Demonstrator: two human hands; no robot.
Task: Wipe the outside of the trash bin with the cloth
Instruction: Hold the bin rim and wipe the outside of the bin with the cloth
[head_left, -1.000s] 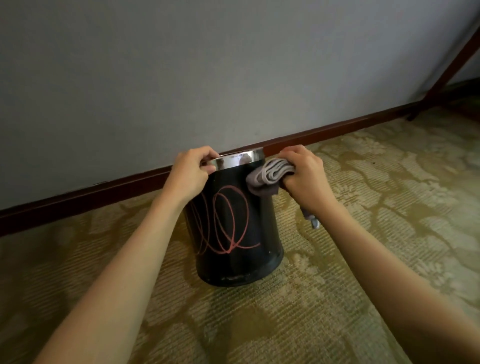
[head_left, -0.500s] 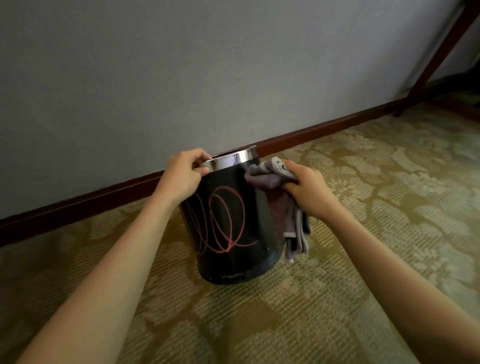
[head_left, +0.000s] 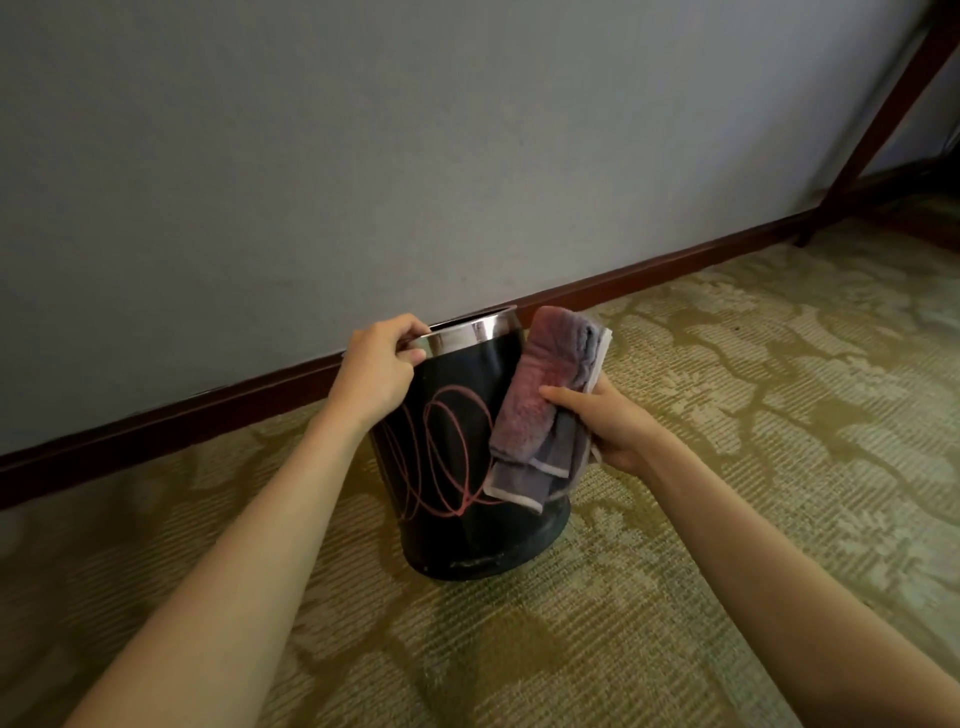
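A black trash bin (head_left: 457, 467) with a shiny metal rim and pink scribbled loops on its side stands on the carpet, tilted slightly. My left hand (head_left: 376, 371) grips the rim at its left side. My right hand (head_left: 613, 423) holds a folded grey-purple cloth (head_left: 545, 400) against the bin's right side. The cloth stands up above my fingers and its lower end hangs down over the bin's wall. The bin's far side is hidden.
A grey wall (head_left: 415, 156) with a dark wooden baseboard (head_left: 649, 275) runs just behind the bin. Patterned olive carpet (head_left: 727, 415) spreads to the right and front. A dark wooden leg or frame (head_left: 883, 114) slants down at the far right.
My right hand slid from the bin's rim down its right side. The cloth unfolded and now stands flat against the wall of the bin. My left hand kept its grip on the rim.
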